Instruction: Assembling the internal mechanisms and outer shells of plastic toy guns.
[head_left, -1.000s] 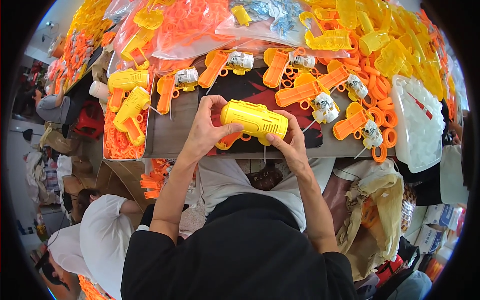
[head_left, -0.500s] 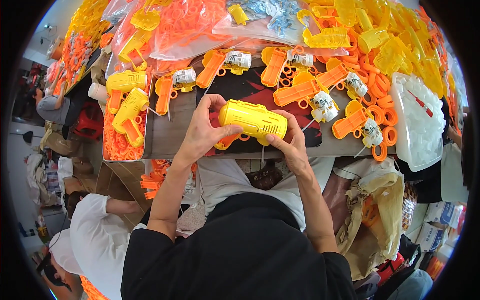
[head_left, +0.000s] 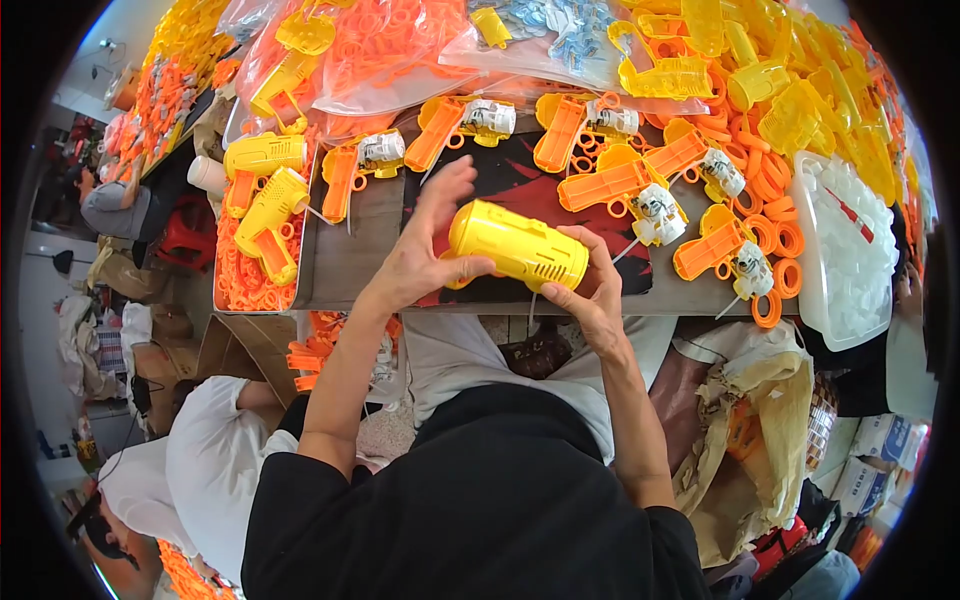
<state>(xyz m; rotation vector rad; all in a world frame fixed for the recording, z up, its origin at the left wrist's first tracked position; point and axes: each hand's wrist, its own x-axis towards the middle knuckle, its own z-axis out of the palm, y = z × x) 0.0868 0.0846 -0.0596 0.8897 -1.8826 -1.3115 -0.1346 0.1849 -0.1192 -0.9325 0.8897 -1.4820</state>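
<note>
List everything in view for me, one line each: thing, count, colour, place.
yellow shell: one, yellow, at the right hand
part-built toys: six, orange, yellow and white, across the table
closed toys: two, yellow and orange, on the left box
box: one, pale rim, table's left end
rings: many, orange, table's right
tub: one, whitish, far right
red tool: one, on the tub's contents
translucent parts: many, yellow, upper right
patterned sheet: one, black and red, on the table
table: one, grey, centre
paper sack: one, brown, lower right
edge clutter: too small to count
left hand: one, bare, shell's left end
right hand: one, bare, gripping shell's right end
</note>
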